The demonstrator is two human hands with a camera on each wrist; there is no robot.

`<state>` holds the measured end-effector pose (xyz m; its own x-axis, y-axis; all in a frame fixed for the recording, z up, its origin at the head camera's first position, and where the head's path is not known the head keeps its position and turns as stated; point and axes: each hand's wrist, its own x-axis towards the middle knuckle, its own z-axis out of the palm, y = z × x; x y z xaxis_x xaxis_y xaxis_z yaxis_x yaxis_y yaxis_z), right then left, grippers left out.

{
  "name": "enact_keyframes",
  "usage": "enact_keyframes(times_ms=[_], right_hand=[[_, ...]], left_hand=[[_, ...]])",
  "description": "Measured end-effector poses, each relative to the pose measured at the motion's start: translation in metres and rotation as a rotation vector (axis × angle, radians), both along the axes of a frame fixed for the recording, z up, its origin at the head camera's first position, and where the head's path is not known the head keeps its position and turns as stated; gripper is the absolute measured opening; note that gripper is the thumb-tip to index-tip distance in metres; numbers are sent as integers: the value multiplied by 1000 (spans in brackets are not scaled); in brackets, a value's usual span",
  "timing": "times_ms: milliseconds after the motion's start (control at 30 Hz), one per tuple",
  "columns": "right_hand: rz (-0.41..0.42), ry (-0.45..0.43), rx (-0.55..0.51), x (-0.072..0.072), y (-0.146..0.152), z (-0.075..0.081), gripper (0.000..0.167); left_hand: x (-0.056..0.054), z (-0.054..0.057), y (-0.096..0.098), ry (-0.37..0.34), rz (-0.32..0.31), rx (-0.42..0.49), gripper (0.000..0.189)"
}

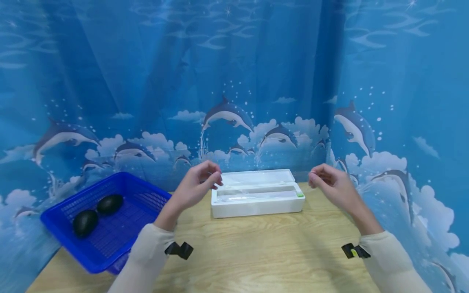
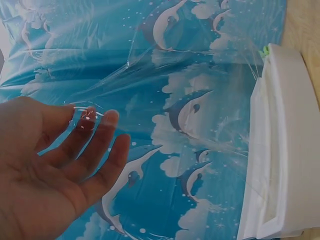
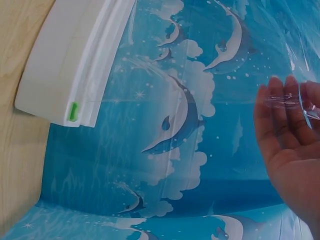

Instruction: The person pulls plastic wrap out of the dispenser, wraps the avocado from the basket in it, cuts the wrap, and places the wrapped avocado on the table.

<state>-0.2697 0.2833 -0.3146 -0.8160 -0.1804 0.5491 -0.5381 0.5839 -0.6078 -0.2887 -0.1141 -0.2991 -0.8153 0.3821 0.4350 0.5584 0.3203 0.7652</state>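
A clear sheet of cling film (image 2: 165, 70) stretches from the white cling film box (image 1: 258, 209), whose lid (image 1: 261, 176) is up. In the head view my left hand (image 1: 198, 183) is raised at the box's left end, and it pinches one edge of the film between thumb and fingers. Past the right end of the box, my right hand (image 1: 336, 186) pinches the film's other side. Shiny folds of film cross the right hand's fingers in the right wrist view. Being transparent, the sheet barely shows from the head camera. The roll inside the box is only partly visible.
On the left stands a blue plastic basket (image 1: 126, 260) with two dark green avocado-like fruits (image 1: 110, 204) in it. The box rests on a light wooden table (image 1: 264, 248). A blue dolphin-print curtain (image 1: 154, 81) hangs behind and to the sides.
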Motion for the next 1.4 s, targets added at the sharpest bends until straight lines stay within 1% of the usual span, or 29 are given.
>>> enact_keyframes(times_ms=[100,200,267,333,400,533,633,700,767,833,933,1000,1100,1167,1267,1400], right_hand=[[42,-37,26,3,0,-6,13],[124,-53,50,4,2,-12,11],[181,-77,65,4,3,-16,11],[233,-133,85,3,5,-20,11],[302,-201,116,1,7,-23,10],[477,-341,179,-2,11,-31,11],[595,-425,202,-3,12,-36,11],[646,-465,218,-3,13,-39,10],[677,-504,235,-3,13,-42,9],[706,-542,258,-3,14,-46,10],[752,-589,293,-3,15,-53,11],[774,-615,314,-2,16,-59,9],[785,-652,341,-1,16,-67,6],[778,-675,357,0,15,-72,4],[758,-697,388,0,13,-78,5],[713,-696,449,1,10,-84,7]], left_hand=[[3,-9,-1,-25,-74,-21,13],[4,-19,-1,-46,-169,-44,12],[3,-26,-1,-65,-226,-81,12],[2,-33,-1,-100,-280,-129,12],[2,-40,-2,-149,-321,-186,13],[3,-53,-1,-248,-413,-279,14],[4,-60,-1,-299,-489,-328,11],[5,-64,0,-330,-531,-357,9],[6,-68,0,-360,-561,-384,8],[9,-72,0,-374,-583,-410,6],[11,-80,1,-371,-618,-461,6],[14,-85,1,-371,-623,-497,4],[18,-91,2,-388,-622,-561,4],[21,-96,3,-403,-603,-608,6],[25,-100,5,-371,-563,-707,8],[29,-105,8,-339,-497,-815,9]])
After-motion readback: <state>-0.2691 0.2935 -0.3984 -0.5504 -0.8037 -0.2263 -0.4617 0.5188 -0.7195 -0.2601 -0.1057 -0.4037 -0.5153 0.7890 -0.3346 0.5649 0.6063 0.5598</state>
